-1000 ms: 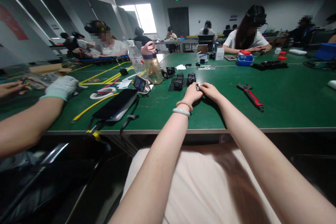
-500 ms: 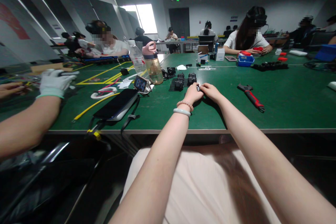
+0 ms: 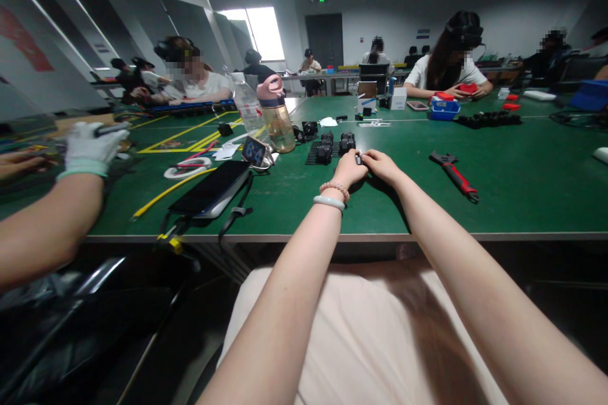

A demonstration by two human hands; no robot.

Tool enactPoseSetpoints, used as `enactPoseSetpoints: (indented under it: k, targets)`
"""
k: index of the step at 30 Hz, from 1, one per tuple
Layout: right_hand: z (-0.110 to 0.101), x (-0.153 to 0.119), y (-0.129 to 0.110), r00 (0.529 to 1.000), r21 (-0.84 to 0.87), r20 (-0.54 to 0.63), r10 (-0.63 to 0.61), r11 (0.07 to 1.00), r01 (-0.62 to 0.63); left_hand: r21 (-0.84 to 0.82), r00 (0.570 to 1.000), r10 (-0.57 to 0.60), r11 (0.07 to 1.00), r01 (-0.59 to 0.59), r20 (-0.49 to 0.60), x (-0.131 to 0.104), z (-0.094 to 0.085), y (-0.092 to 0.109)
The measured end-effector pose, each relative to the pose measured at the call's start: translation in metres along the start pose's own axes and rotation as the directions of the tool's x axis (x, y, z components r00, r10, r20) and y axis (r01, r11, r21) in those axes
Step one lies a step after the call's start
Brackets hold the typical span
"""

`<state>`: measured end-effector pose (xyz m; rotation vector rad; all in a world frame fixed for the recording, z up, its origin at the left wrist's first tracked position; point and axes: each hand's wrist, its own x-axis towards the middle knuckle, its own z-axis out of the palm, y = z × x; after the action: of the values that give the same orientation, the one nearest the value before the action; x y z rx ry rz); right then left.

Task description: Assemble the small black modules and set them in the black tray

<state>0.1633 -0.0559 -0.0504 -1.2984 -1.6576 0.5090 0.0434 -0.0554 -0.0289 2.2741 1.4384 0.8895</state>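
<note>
Both hands meet over the green table, just in front of several black blocky parts. My left hand, with a beaded bracelet and a pale bangle at its wrist, is closed on a small dark piece with a light patch. The fingertips of my right hand pinch the same piece from the right. Its details are too small to make out. To the right lies an adjustable wrench with a red and black handle.
A tan bottle, a clear bottle, a small display and a black phone-like device stand or lie left. A co-worker's gloved hand is further left. A blue box sits beyond the wrench.
The co-worker's gloved hand at the far left has shifted slightly left. My two hands and the small piece have hardly moved.
</note>
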Motion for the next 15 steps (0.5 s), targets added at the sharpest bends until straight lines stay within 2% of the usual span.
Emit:
enactPoseSetpoints:
  k: [15]
  targets:
    - [0.0010, 0.0013, 0.0010, 0.999, 0.060, 0.001, 0.054, 0.997, -0.054, 0.000, 1.000, -0.020, 1.000, 0.020, 0.008, -0.0037, -0.0040, 0.0061]
